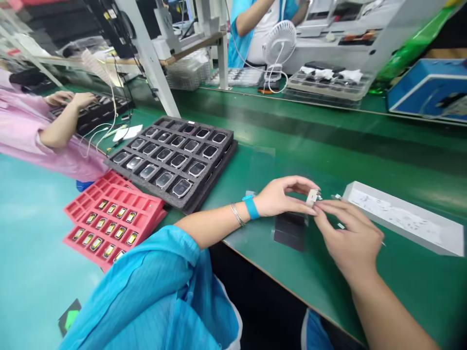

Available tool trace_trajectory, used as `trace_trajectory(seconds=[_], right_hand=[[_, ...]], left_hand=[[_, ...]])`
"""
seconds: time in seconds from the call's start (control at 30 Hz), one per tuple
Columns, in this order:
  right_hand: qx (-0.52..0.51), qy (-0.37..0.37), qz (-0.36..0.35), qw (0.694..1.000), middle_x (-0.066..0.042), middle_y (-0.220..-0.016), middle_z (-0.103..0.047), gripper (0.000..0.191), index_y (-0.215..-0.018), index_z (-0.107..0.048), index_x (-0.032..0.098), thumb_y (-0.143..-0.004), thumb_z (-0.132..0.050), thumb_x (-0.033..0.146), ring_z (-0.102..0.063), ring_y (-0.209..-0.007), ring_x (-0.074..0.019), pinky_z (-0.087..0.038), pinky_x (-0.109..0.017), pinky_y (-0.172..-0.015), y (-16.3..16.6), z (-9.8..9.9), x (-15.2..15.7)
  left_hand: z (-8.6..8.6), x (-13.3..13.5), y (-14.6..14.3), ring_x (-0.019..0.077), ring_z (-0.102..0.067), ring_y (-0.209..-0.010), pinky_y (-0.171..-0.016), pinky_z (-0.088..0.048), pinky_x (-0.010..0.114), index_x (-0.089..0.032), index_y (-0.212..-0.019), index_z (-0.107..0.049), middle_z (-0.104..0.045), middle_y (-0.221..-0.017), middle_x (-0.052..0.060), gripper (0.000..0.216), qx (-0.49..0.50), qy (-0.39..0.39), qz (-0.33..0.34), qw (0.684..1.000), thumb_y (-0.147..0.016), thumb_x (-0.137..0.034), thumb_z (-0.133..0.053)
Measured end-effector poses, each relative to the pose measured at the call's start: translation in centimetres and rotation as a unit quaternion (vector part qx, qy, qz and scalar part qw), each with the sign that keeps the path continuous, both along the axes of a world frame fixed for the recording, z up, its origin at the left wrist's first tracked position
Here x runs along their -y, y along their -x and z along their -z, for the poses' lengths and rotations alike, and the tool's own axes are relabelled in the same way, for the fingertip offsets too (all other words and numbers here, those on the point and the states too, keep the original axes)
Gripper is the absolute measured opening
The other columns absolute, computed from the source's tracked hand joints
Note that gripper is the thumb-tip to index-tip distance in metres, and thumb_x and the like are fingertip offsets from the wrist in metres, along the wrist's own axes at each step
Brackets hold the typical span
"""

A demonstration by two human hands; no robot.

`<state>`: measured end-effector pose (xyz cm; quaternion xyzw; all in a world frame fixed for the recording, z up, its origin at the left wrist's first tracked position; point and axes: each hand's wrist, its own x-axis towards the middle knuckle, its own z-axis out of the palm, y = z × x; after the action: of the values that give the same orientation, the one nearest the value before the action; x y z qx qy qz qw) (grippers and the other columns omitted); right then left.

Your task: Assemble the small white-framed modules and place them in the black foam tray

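A small off-white rectangular piece (312, 198) is pinched between the thumb and fingers of my left hand (282, 197), which wears a blue band on its wrist. From the right, the closed fingertips of my right hand (348, 233) meet the lower edge of that piece. The piece is too small to tell its exact kind. Below my left hand lies a dark flat sheet (290, 231) on the green mat. A few tiny whitish bits (341, 225) rest around my right fingers. To the right stands a long white open box (447, 238) with small white pieces inside.
Left of my arm, a black foam tray (189, 199) holds rows of watch-like cases. Stacked red trays (142, 192) with small yellow-faced parts sit nearer me. A small white fan (280, 41) and clear trays (324, 87) are across the bench. Co-workers sit left (32, 116) and opposite.
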<state>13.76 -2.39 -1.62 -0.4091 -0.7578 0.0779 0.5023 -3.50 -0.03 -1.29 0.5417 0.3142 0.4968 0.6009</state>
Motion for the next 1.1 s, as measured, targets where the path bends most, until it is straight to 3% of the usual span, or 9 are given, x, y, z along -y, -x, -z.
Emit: trace_trajectory(seconds=[0.3, 0.53, 0.7, 0.8, 0.87, 0.97, 1.1], right_hand=[[0.007, -0.005, 0.002, 1.000, 0.000, -0.081, -0.072, 0.005, -0.078, -0.070, 0.026, -0.082, -0.067, 0.024, -0.069, -0.077, -0.0198, -0.050, -0.051, -0.102, 0.0, 0.7, -0.5], [0.022, -0.041, -0.009, 0.999, -0.001, -0.078, -0.070, 0.007, -0.076, -0.067, 0.025, -0.082, -0.065, 0.021, -0.069, -0.074, -0.0214, -0.054, -0.049, -0.095, -0.4, 0.1, -1.1], [0.037, -0.064, 0.143, 0.987, -0.005, -0.078, -0.071, 0.012, -0.074, -0.067, 0.026, -0.084, -0.061, 0.022, -0.071, -0.084, -0.0300, -0.055, -0.048, -0.086, -3.8, -1.4, -3.0], [0.051, -0.051, 0.246, 0.967, -0.008, -0.076, -0.071, 0.012, -0.073, -0.070, 0.021, -0.080, -0.062, 0.025, -0.071, -0.084, -0.0339, -0.054, -0.047, -0.080, -6.7, -1.6, -4.8], [0.049, -0.020, 0.269, 0.962, -0.010, -0.078, -0.072, 0.014, -0.074, -0.072, 0.018, -0.078, -0.060, 0.025, -0.070, -0.084, -0.0338, -0.053, -0.048, -0.081, -7.8, -1.5, -5.4], [-0.010, 0.066, 0.225, 0.972, -0.010, -0.090, -0.074, 0.019, -0.083, -0.074, 0.018, -0.080, -0.056, 0.024, -0.069, -0.091, -0.0286, -0.051, -0.047, -0.090, -7.2, -1.3, -4.9], [-0.137, 0.231, 0.005, 0.963, -0.005, -0.093, -0.074, 0.023, -0.097, -0.072, 0.022, -0.085, -0.062, 0.039, -0.069, -0.090, -0.0215, -0.053, -0.040, -0.089, -3.2, -0.8, -3.0]], left_hand=[[0.0, 0.5, -0.2, 0.0220, -0.056, -0.110, -0.090, -0.055, 0.040, -0.010, -0.106, -0.064, -0.061, -0.108, 0.009, 0.053, -0.007, -0.026, -0.012, 1.000, -0.058, -0.025, -0.083], [0.1, 0.0, 0.0, 0.0215, -0.060, -0.107, -0.089, -0.054, 0.039, -0.012, -0.106, -0.066, -0.064, -0.106, 0.008, 0.059, -0.005, -0.011, -0.004, 1.000, -0.052, -0.025, -0.087], [0.0, -0.7, 0.2, 0.0204, -0.064, -0.098, -0.098, -0.049, 0.045, -0.010, -0.101, -0.066, -0.068, -0.098, 0.007, 0.067, 0.038, 0.039, -0.026, 0.998, -0.041, -0.026, -0.092], [0.0, -0.8, 0.3, 0.0208, -0.066, -0.096, -0.094, -0.050, 0.043, -0.014, -0.105, -0.065, -0.070, -0.100, 0.009, 0.069, 0.094, 0.110, -0.017, 0.989, -0.043, -0.028, -0.093], [0.0, -0.7, 0.3, 0.0207, -0.067, -0.096, -0.092, -0.051, 0.042, -0.017, -0.108, -0.065, -0.070, -0.103, 0.009, 0.067, 0.121, 0.138, -0.003, 0.983, -0.048, -0.030, -0.092], [-0.1, -0.5, 0.4, 0.0211, -0.068, -0.099, -0.093, -0.052, 0.041, -0.020, -0.110, -0.064, -0.071, -0.107, 0.007, 0.061, 0.139, 0.137, 0.018, 0.981, -0.055, -0.029, -0.089], [-0.2, -0.5, 0.5, 0.0209, -0.070, -0.096, -0.092, -0.054, 0.040, -0.022, -0.110, -0.063, -0.072, -0.106, 0.005, 0.056, 0.128, 0.128, 0.037, 0.983, -0.060, -0.028, -0.087]])
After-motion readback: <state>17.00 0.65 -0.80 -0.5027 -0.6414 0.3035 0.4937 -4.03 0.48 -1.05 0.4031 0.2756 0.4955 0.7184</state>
